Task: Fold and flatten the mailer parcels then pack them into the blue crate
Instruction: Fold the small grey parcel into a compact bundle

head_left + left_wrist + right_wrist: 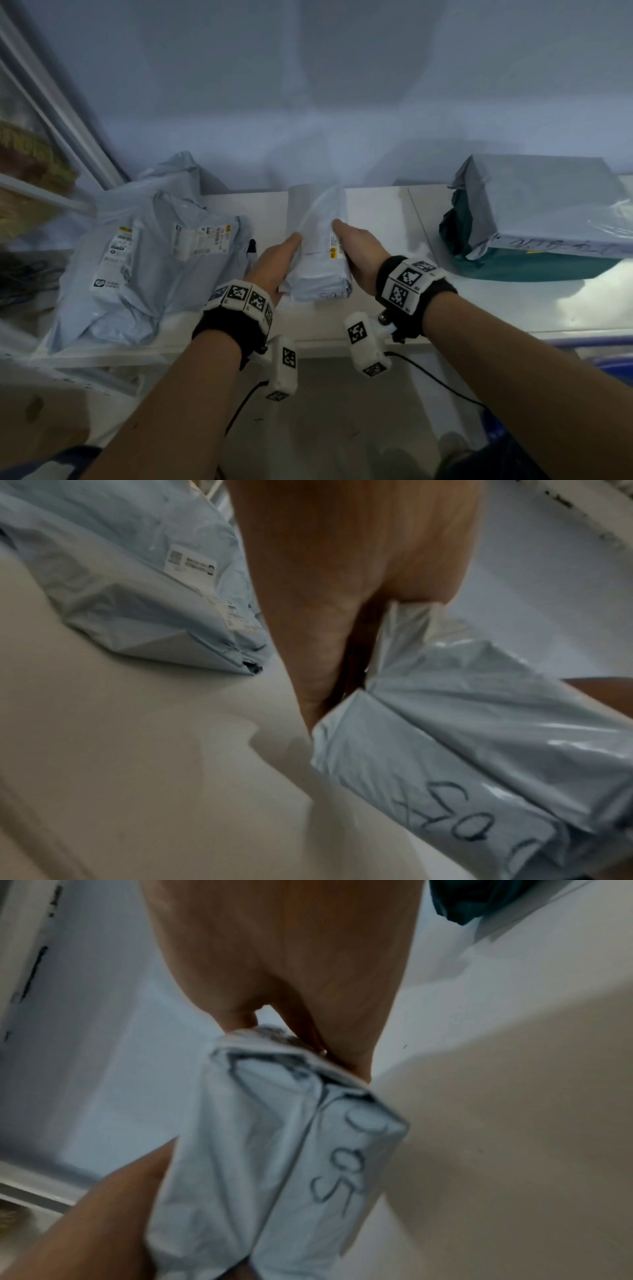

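Observation:
A folded pale blue mailer parcel (317, 260) with a white label and handwritten marks is held just above the white table (479, 301), in the middle. My left hand (274, 260) grips its left side, thumb on top and fingers hidden beneath. My right hand (363, 250) grips the right side the same way. The left wrist view shows the parcel (462, 737) with pen marks beside my left hand (325, 615). The right wrist view has the parcel (257, 1150) hanging from my right hand (291, 974). A blue edge (609, 363) shows low at the right.
A loose pile of pale blue mailers (147, 260) with labels lies at the table's left end, also in the left wrist view (137, 601). A big grey-wrapped box (541, 205) sits on a dark green parcel (513, 267) at the right. A wall stands behind.

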Tool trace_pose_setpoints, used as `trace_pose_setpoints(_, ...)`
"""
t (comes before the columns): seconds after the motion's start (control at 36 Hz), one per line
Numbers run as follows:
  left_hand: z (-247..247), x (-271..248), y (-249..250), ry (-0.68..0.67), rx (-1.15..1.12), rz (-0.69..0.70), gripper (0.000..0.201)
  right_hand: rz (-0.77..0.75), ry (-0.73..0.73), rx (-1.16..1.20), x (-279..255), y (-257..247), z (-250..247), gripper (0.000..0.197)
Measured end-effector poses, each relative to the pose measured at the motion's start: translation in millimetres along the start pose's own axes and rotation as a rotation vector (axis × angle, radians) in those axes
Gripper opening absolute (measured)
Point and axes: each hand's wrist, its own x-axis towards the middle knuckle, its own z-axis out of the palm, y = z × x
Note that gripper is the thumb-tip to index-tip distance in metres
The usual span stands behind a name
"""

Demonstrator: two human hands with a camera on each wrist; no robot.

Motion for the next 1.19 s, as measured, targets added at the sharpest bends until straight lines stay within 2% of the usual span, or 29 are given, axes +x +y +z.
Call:
trace_pose_setpoints(0.06,7,0,-1,0.03,0.013,0.008,0.041,0.007,0.011,-0.025,20,15,-2,0.066)
trace_pose_setpoints(0.11,15,1,-1,0.022,-0.003,0.007,0.044,0.01,0.032,-0.035,28,21,-5,0.059)
trace_pose_setpoints(0.25,32,-2,4,0.05,-0.032,0.043,0.033,0.01,0.067,-0.003,-15,-10,-8,0.048)
trace_pose_setpoints(0.36,43,-4,15,0.051,0.017,0.074,0.024,0.048,0.087,0.132,-20,-16,-13,0.038)
trace_pose_setpoints(0.42,49,-8,22,0.049,0.055,0.083,0.029,0.04,0.101,0.128,-16,-14,-15,0.043)
trace_pose_setpoints(0.5,55,-17,38,0.044,0.081,0.087,0.026,0.027,0.104,0.16,-16,-19,-20,0.042)
trace_pose_setpoints(0.61,65,-27,58,0.049,0.075,0.08,0.025,-0.029,0.092,0.117,-17,-40,-28,0.062)
trace_pose_setpoints(0.69,77,-36,72,0.046,0.078,0.076,0.024,-0.058,0.114,0.049,-3,-42,-37,0.067)
trace_pose_setpoints(0.75,84,-38,78,0.053,0.082,0.083,0.022,-0.075,0.123,0.0,-8,-51,-44,0.057)
trace_pose_setpoints(0.81,91,-43,83,0.036,0.078,0.093,0.022,-0.089,0.115,-0.013,-24,-63,-52,0.036)
trace_pose_setpoints(0.86,100,-48,88,0.019,0.084,0.103,0.021,-0.097,0.123,-0.017,-38,-74,-61,0.034)
trace_pose_setpoints(0.92,107,-51,89,0.017,0.087,0.108,0.02,-0.107,0.145,-0.007,-35,-72,-71,0.05)
trace_pose_setpoints(0.97,116,-54,89,0.006,0.091,0.105,0.018,-0.122,0.164,-0.028,-43,-74,-80,0.056)
trace_pose_setpoints(1.08,128,-56,77,-0.009,0.086,0.087,0.02,-0.095,0.167,-0.084,-82,-82,-95,0.044)
trace_pose_setpoints(1.19,134,-53,49,-0.034,0.099,0.021,0.021,-0.029,0.166,-0.109,-85,-54,-107,0.044)
